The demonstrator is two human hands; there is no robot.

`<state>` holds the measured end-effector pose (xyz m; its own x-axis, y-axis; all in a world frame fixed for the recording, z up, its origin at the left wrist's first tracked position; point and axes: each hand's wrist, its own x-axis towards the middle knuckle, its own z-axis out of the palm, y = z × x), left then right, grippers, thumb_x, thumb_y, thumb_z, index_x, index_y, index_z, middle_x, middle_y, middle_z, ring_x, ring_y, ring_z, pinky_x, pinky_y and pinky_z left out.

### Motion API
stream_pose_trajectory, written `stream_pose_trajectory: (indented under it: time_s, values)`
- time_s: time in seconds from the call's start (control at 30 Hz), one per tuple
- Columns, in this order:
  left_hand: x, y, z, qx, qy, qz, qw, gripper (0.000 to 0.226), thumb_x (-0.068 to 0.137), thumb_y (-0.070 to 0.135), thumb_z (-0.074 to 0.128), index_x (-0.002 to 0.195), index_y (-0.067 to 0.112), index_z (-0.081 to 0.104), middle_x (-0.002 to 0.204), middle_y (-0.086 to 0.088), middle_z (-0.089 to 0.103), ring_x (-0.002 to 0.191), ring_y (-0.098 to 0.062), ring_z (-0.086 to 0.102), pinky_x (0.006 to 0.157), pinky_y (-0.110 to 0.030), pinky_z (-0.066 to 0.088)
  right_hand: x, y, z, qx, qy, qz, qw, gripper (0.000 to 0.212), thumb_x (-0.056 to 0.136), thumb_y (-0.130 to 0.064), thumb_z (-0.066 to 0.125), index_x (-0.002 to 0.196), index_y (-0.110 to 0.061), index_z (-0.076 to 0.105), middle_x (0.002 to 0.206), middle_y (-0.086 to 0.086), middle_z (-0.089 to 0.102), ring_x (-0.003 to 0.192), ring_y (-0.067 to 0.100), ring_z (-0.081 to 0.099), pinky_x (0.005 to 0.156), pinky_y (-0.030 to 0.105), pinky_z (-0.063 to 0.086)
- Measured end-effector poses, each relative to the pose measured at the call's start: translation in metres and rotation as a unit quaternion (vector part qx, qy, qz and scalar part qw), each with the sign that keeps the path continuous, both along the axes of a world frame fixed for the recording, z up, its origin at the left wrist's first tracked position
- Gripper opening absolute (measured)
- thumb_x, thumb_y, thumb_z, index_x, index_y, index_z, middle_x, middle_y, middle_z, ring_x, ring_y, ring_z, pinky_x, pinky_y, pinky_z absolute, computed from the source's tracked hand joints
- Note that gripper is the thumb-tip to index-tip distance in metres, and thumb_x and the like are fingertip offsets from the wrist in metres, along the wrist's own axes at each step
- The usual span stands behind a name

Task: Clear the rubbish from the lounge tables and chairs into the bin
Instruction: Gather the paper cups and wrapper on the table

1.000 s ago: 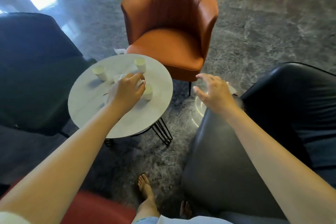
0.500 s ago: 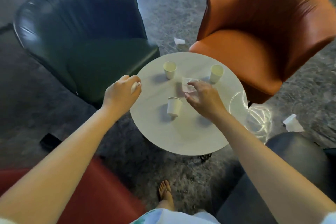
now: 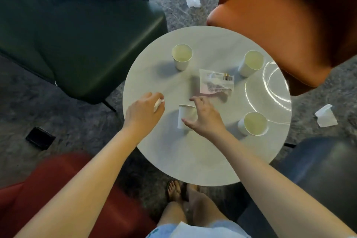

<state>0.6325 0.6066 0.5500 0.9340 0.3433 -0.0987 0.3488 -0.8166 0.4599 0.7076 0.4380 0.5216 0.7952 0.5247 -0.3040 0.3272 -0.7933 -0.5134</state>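
1. Rubbish, in hand: your left hand (image 3: 144,107) is clenched on a white paper scrap (image 3: 158,103).
2. Nearest cup (image 3: 185,116): your right hand (image 3: 202,117) is spread around it, grip not yet closed.
3. Outstanding: wrapper (image 3: 216,82) just beyond your right fingers; three cups farther off; floor scraps. Bin unseen.

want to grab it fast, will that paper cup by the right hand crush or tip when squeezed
The paper cup looks thin-walled, so a hard squeeze would probably dent it. I cannot see inside it; if empty, it is light and apt to tip when nudged. The right hand is spread around it, so a gentle wrap should do.
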Motion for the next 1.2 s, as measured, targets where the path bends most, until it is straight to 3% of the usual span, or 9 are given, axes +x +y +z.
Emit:
stream_pose_trajectory:
  time_s: [0.2, 0.4, 0.57, 0.67, 0.77, 0.9, 0.97, 1.07, 1.2]
  values:
    - [0.021, -0.001, -0.056, -0.023, 0.042, 0.018, 0.999, 0.022, 0.093, 0.031, 0.047, 0.108, 0.02, 0.058, 0.095, -0.004, 0.059, 0.069, -0.018, 0.047, 0.062, -0.026, 0.032, 0.009, 0.01, -0.05, 0.032, 0.046, -0.032, 0.998, 0.048, 0.075, -0.034, 0.071, 0.111, -0.011, 0.051, 0.113, 0.009, 0.048, 0.105, 0.03, 0.047, 0.088, 0.039, 0.039]
    - [0.024, 0.0, -0.079, -0.076, 0.076, 0.016, 0.994, 0.02, 0.09, 0.03, 0.051, 0.108, 0.025, 0.059, 0.094, 0.005, 0.054, 0.078, -0.017, 0.048, 0.064, -0.025, 0.03, 0.006, 0.01, -0.055, 0.119, 0.026, -0.073, 0.99, 0.028, 0.078, -0.02, 0.071, 0.092, -0.001, 0.056, 0.086, 0.007, 0.047, 0.083, 0.026, 0.045, 0.067, 0.021, 0.024]
    - [0.035, 0.006, -0.077, -0.179, 0.034, -0.063, 0.981, 0.044, 0.082, 0.04, 0.055, 0.124, 0.03, 0.048, 0.103, 0.015, 0.049, 0.085, -0.01, 0.052, 0.066, -0.024, 0.039, 0.014, 0.024, -0.045, 0.224, 0.013, -0.086, 0.971, 0.022, 0.086, -0.017, 0.054, 0.094, 0.003, 0.06, 0.089, 0.006, 0.052, 0.081, 0.021, 0.047, 0.072, 0.019, 0.032]
    - [0.046, 0.015, -0.076, -0.189, 0.008, -0.098, 0.977, 0.068, 0.07, 0.048, 0.064, 0.131, 0.028, 0.042, 0.112, 0.012, 0.05, 0.093, -0.006, 0.052, 0.072, -0.021, 0.044, 0.017, 0.038, -0.041, 0.242, 0.002, -0.081, 0.967, 0.017, 0.087, -0.01, 0.05, 0.088, 0.003, 0.06, 0.095, 0.012, 0.057, 0.087, 0.026, 0.054, 0.08, 0.017, 0.036]
    - [0.059, 0.029, -0.079, -0.185, -0.007, -0.084, 0.979, 0.074, 0.061, 0.049, 0.072, 0.126, 0.03, 0.044, 0.112, 0.012, 0.057, 0.095, -0.005, 0.054, 0.072, -0.017, 0.041, 0.016, 0.056, -0.037, 0.245, -0.006, -0.048, 0.968, 0.012, 0.084, -0.004, 0.052, 0.085, 0.005, 0.06, 0.097, 0.015, 0.058, 0.09, 0.029, 0.055, 0.084, 0.016, 0.036]
    - [0.072, 0.055, -0.083, -0.186, -0.021, -0.063, 0.98, 0.066, 0.057, 0.057, 0.072, 0.114, 0.039, 0.043, 0.094, 0.021, 0.055, 0.08, -0.003, 0.056, 0.065, -0.011, 0.04, 0.029, 0.078, -0.027, 0.22, -0.052, -0.012, 0.974, 0.024, 0.089, -0.021, 0.05, 0.096, -0.001, 0.062, 0.106, 0.012, 0.059, 0.099, 0.025, 0.051, 0.088, 0.034, 0.04]
    - [0.081, 0.069, -0.084, -0.171, -0.037, -0.056, 0.983, 0.068, 0.06, 0.053, 0.076, 0.116, 0.038, 0.042, 0.098, 0.023, 0.052, 0.085, -0.003, 0.054, 0.067, -0.011, 0.039, 0.053, 0.089, -0.021, 0.199, -0.097, -0.059, 0.973, 0.032, 0.088, -0.029, 0.049, 0.107, -0.006, 0.06, 0.113, 0.01, 0.057, 0.105, 0.021, 0.048, 0.091, 0.036, 0.036]
    - [0.096, 0.091, -0.087, -0.161, -0.063, -0.036, 0.984, 0.071, 0.06, 0.048, 0.08, 0.119, 0.037, 0.041, 0.104, 0.025, 0.048, 0.092, -0.001, 0.049, 0.073, -0.018, 0.04, 0.098, 0.104, -0.02, 0.134, -0.125, -0.126, 0.975, 0.044, 0.083, -0.024, 0.06, 0.122, -0.007, 0.05, 0.127, 0.013, 0.049, 0.117, 0.03, 0.043, 0.095, 0.038, 0.031]
    - [0.118, 0.11, -0.097, -0.168, -0.076, -0.057, 0.981, 0.072, 0.062, 0.047, 0.08, 0.12, 0.039, 0.037, 0.105, 0.025, 0.046, 0.092, -0.003, 0.049, 0.075, -0.023, 0.042, 0.142, 0.118, -0.037, 0.04, -0.12, -0.124, 0.984, 0.065, 0.078, -0.03, 0.068, 0.134, -0.014, 0.039, 0.141, 0.012, 0.035, 0.13, 0.028, 0.032, 0.102, 0.038, 0.026]
